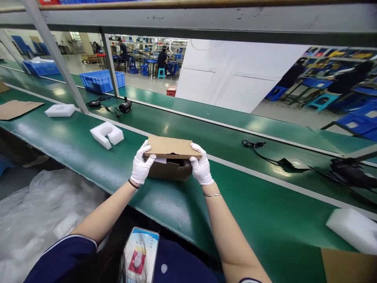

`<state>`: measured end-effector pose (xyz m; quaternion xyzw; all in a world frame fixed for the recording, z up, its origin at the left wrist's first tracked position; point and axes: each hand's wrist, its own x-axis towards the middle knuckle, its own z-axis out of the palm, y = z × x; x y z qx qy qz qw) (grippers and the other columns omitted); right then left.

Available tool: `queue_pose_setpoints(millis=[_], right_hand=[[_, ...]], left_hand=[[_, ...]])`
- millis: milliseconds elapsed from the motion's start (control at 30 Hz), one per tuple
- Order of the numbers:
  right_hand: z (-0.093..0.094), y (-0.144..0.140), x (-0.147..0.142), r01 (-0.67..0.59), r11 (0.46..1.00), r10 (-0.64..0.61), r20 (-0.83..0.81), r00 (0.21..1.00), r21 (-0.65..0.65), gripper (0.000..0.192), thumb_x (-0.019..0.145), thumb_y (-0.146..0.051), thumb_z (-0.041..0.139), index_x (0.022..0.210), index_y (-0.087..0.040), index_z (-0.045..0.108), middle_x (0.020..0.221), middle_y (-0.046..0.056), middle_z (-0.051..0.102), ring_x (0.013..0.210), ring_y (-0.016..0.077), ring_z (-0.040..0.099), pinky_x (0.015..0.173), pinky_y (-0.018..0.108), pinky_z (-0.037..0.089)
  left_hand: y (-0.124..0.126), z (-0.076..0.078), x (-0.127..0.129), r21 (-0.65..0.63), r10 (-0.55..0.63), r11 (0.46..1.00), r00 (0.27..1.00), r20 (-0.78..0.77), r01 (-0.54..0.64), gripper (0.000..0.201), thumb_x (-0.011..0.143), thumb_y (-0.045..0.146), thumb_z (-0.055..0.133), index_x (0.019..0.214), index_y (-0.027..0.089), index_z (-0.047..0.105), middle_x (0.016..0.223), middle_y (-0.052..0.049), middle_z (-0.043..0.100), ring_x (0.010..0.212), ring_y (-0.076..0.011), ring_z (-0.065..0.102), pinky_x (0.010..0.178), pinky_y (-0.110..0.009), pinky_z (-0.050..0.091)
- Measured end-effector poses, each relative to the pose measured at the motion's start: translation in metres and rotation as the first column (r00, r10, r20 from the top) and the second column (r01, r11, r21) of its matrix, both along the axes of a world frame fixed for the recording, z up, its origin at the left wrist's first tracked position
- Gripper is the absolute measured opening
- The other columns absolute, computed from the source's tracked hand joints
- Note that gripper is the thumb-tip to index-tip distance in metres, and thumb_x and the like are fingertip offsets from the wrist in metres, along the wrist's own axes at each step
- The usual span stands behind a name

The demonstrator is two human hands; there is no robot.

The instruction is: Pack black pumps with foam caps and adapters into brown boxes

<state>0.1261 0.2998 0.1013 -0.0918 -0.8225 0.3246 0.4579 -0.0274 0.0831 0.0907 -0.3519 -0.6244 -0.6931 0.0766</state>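
A brown cardboard box (169,171) rests on the green bench in front of me. Its lid (171,146) is tilted down over the top, with a dark gap along the front edge. Inside the gap a sliver of something white shows; the rest of the contents is hidden. My left hand (141,163), in a white glove, pinches the lid's left corner between thumb and fingers. At the right corner my right hand (201,164), gloved the same way, grips the lid too.
White foam pieces (107,134) lie to the left, another foam block (353,230) at the right. Black adapters and cables (294,164) sit on the strip behind, near a small black pump (125,105). Blue crates (98,80) stand farther back. Metal posts (55,55) rise at the left.
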Motion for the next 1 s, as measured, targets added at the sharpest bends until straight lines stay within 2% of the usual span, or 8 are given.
queue_pose_setpoints(millis=[200,300,467,533,600,733,867,1000], right_hand=[[-0.003,0.003,-0.002,-0.051,0.999,0.051,-0.083,0.995,0.003,0.052,0.102,-0.064,0.049,0.134,-0.024,0.053,0.142,0.018,0.063,0.135,0.033,0.061,0.116,0.057,0.048],[-0.004,0.006,-0.004,-0.086,0.996,0.085,-0.113,0.99,-0.003,0.051,0.102,-0.063,0.049,0.132,-0.023,0.053,0.141,0.019,0.062,0.134,0.0327,0.061,0.117,0.057,0.047],[-0.002,0.008,-0.005,-0.12,0.992,0.116,-0.099,0.988,-0.035,0.057,0.099,-0.071,0.046,0.131,-0.023,0.051,0.141,0.02,0.061,0.136,0.0332,0.059,0.119,0.059,0.044],[-0.001,0.008,-0.003,-0.13,0.991,0.126,-0.085,0.988,-0.039,0.06,0.098,-0.073,0.045,0.131,-0.023,0.051,0.142,0.02,0.06,0.137,0.0336,0.058,0.12,0.06,0.042],[0.001,0.007,0.001,-0.145,0.989,0.143,-0.057,0.988,-0.038,0.06,0.098,-0.072,0.046,0.133,-0.023,0.051,0.145,0.02,0.058,0.138,0.0336,0.057,0.121,0.06,0.041],[0.005,0.0,0.013,-0.147,0.988,0.148,0.014,0.989,-0.045,0.061,0.099,-0.069,0.047,0.139,-0.023,0.05,0.15,0.018,0.056,0.143,0.0329,0.053,0.122,0.059,0.041],[0.002,-0.009,0.025,-0.124,0.992,0.125,0.042,0.991,-0.01,0.057,0.103,-0.064,0.042,0.142,-0.023,0.052,0.153,0.017,0.055,0.147,0.0319,0.05,0.126,0.058,0.037],[-0.006,-0.01,0.032,-0.108,0.994,0.105,0.086,0.991,0.032,0.056,0.104,-0.061,0.04,0.142,-0.023,0.054,0.155,0.016,0.055,0.15,0.032,0.046,0.126,0.061,0.035]], left_hand=[[-0.002,-0.013,0.009,0.037,0.012,0.999,0.999,-0.049,-0.01,0.038,0.097,0.045,0.069,0.126,0.022,0.06,0.154,-0.017,0.055,0.151,-0.0308,0.045,0.124,-0.056,0.04],[-0.007,-0.017,0.015,-0.007,0.024,1.0,0.99,-0.14,-0.026,0.037,0.098,0.039,0.068,0.13,0.023,0.059,0.155,-0.017,0.053,0.151,-0.0301,0.044,0.124,-0.055,0.041],[-0.018,-0.022,0.02,-0.096,0.051,0.992,0.954,-0.296,-0.082,0.048,0.097,0.039,0.071,0.139,0.025,0.053,0.158,-0.019,0.049,0.153,-0.0318,0.041,0.122,-0.058,0.042],[-0.022,-0.018,0.016,-0.129,0.065,0.984,0.92,-0.387,-0.124,0.049,0.096,0.044,0.071,0.137,0.024,0.054,0.154,-0.019,0.054,0.154,-0.0338,0.039,0.121,-0.061,0.042],[-0.024,-0.009,0.012,-0.178,0.072,0.966,0.855,-0.513,-0.188,0.048,0.093,0.049,0.073,0.13,0.023,0.058,0.143,-0.017,0.063,0.152,-0.0356,0.042,0.12,-0.064,0.041],[-0.025,0.016,0.008,-0.3,-0.008,0.913,0.723,-0.691,-0.277,0.042,0.09,0.052,0.076,0.117,0.023,0.064,0.123,-0.012,0.073,0.126,-0.032,0.067,0.118,-0.063,0.042],[-0.025,0.028,0.005,-0.334,-0.044,0.9,0.705,-0.708,-0.28,0.038,0.091,0.057,0.072,0.107,0.023,0.068,0.115,-0.011,0.076,0.114,-0.0296,0.071,0.111,-0.057,0.049],[-0.027,0.023,-0.007,-0.35,-0.115,0.911,0.679,-0.725,-0.22,0.036,0.09,0.058,0.072,0.102,0.024,0.07,0.113,-0.011,0.077,0.114,-0.0287,0.071,0.107,-0.052,0.053]])
